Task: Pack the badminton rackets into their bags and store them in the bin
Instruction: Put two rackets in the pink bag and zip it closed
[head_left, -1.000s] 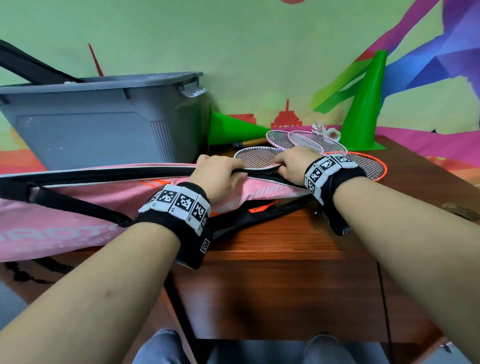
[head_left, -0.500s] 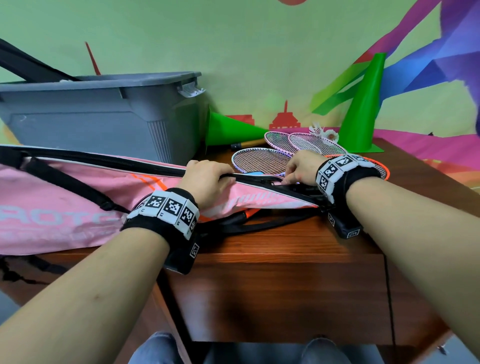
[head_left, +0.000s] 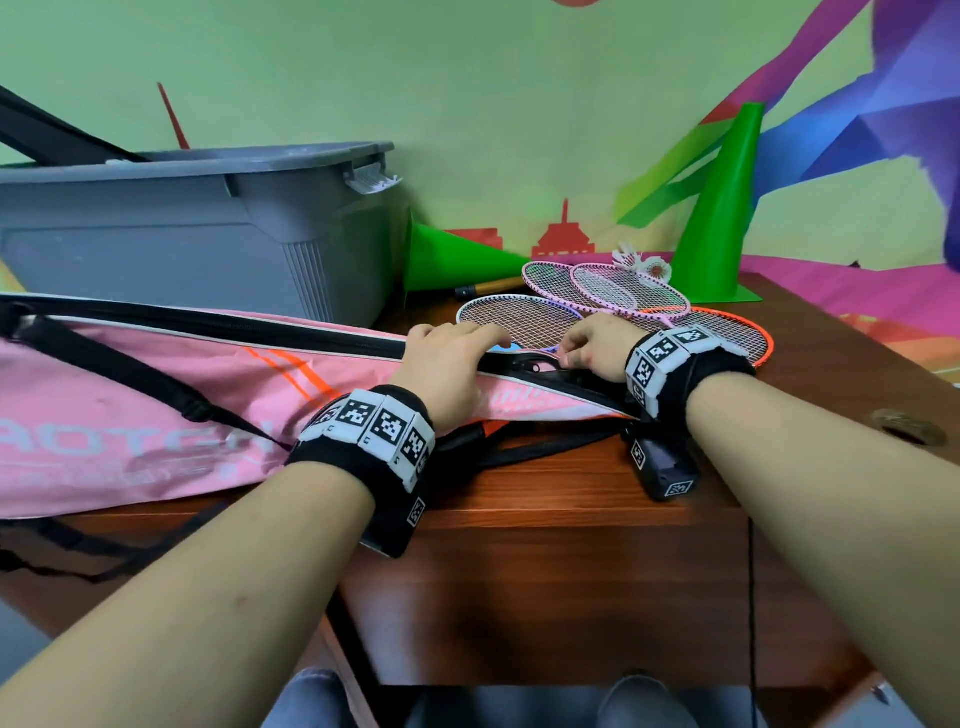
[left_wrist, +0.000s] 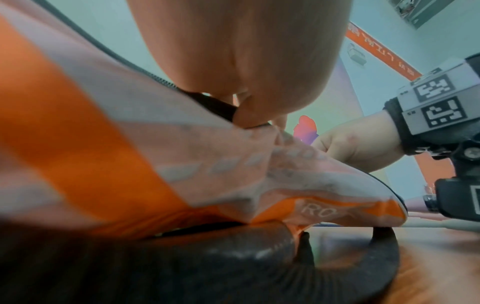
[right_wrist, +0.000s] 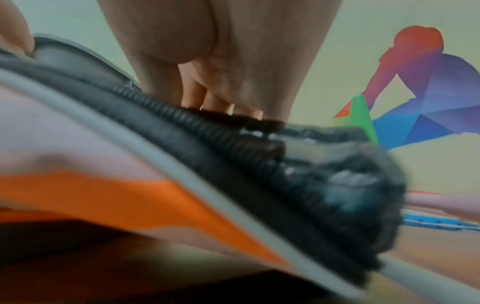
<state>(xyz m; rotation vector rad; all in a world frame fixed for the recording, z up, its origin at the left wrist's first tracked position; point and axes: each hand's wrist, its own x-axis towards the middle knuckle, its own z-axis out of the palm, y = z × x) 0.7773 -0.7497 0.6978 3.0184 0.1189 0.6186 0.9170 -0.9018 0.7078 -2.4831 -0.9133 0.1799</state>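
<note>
Against the painted green wall, the wooden table (head_left: 571, 483) carries the grey bin (head_left: 208, 234) and my pink racket bag (head_left: 156, 415) (loose rackets (head_left: 524, 317) lie just behind it). My left hand (head_left: 447, 364) grips the bag's zipped edge, fingers curled over it, while my right hand (head_left: 597, 345) pinches the zipper pull (right_wrist: 262, 123) near the bag's end.

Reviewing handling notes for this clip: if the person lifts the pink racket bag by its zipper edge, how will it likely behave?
Probably floppy: the pink racket bag creases where the left hand grips its edge, and its far end hangs past the table. It looks light for its size, lying flat and thin. The loose black strap would likely dangle and could snag.
</note>
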